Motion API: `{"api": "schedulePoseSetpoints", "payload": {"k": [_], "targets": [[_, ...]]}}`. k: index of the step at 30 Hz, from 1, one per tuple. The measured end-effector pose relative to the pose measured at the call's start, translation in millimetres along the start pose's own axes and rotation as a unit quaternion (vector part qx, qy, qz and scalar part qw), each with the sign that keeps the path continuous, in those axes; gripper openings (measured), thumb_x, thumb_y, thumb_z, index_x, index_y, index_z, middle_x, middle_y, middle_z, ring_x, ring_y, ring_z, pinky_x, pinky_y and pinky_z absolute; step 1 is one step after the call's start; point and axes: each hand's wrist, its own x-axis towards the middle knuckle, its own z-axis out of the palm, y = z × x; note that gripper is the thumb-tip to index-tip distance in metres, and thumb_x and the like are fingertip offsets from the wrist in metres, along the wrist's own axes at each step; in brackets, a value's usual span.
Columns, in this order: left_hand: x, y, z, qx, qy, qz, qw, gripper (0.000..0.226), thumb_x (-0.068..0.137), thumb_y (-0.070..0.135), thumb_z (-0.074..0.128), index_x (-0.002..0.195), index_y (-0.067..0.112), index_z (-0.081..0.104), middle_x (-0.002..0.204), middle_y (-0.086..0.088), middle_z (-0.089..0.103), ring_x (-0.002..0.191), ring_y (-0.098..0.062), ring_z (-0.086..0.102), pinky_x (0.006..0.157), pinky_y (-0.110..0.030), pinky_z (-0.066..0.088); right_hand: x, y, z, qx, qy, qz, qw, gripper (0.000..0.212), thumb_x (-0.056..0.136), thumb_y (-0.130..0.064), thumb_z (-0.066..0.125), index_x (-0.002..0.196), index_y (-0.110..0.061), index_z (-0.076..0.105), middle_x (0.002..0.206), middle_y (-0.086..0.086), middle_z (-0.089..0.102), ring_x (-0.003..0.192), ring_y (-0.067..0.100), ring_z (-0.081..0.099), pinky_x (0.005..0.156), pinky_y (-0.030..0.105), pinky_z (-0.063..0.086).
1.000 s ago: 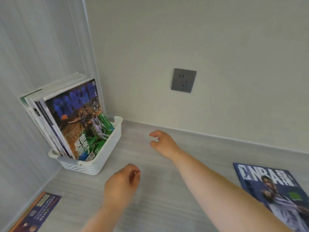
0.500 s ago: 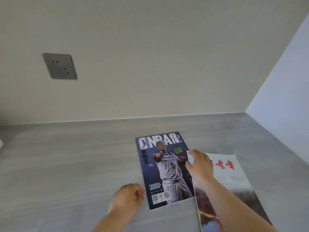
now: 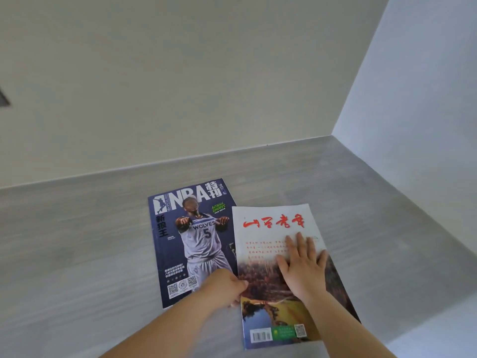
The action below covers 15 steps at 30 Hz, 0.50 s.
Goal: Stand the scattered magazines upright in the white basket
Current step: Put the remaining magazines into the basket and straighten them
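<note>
Two magazines lie flat on the grey counter [image 3: 77, 254]. The dark blue NBA magazine [image 3: 191, 241] shows a basketball player. A white magazine with red characters and a landscape photo [image 3: 276, 254] lies to its right, its left edge overlapping the blue one. My right hand [image 3: 303, 264] rests flat on the white magazine with fingers straight. My left hand [image 3: 225, 286] grips that magazine's left edge, fingers curled at the seam between the two covers. The white basket is out of view.
A beige wall [image 3: 206, 86] runs behind the counter and a pale side wall [image 3: 418, 125] closes it off on the right. A grey wall socket [image 3: 4, 99] shows at the far left edge.
My view swung right, away from the basket, to the two flat magazines. My right hand moved from the white magazine's top corner to lie flat on its cover. My left hand reached its left edge.
</note>
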Motion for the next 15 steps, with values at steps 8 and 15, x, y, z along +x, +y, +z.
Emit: {"api": "schedulePoseSetpoints", "payload": {"k": [8, 15], "targets": [[4, 15, 31, -0.116, 0.071, 0.020, 0.991, 0.023, 0.083, 0.001, 0.049, 0.095, 0.015, 0.035, 0.101, -0.013, 0.057, 0.083, -0.020, 0.056, 0.070, -0.030, 0.049, 0, 3, -1, 0.018, 0.015, 0.001, 1.000, 0.059, 0.092, -0.050, 0.017, 0.143, -0.027, -0.001, 0.156, 0.005, -0.006, 0.143, 0.028, -0.010, 0.112, 0.053, -0.008], [-11, 5, 5, -0.161, 0.093, 0.108, 0.977, 0.028, 0.086, -0.005, 0.044, 0.093, 0.022, 0.041, 0.072, -0.003, 0.060, 0.053, -0.011, 0.054, 0.041, -0.013, 0.042, 5, -8, -24, 0.189, 0.061, 0.045, 0.979, 0.058, 0.092, -0.034, 0.034, 0.143, -0.022, 0.008, 0.156, 0.007, 0.005, 0.142, 0.026, 0.006, 0.116, 0.041, 0.005]]}}
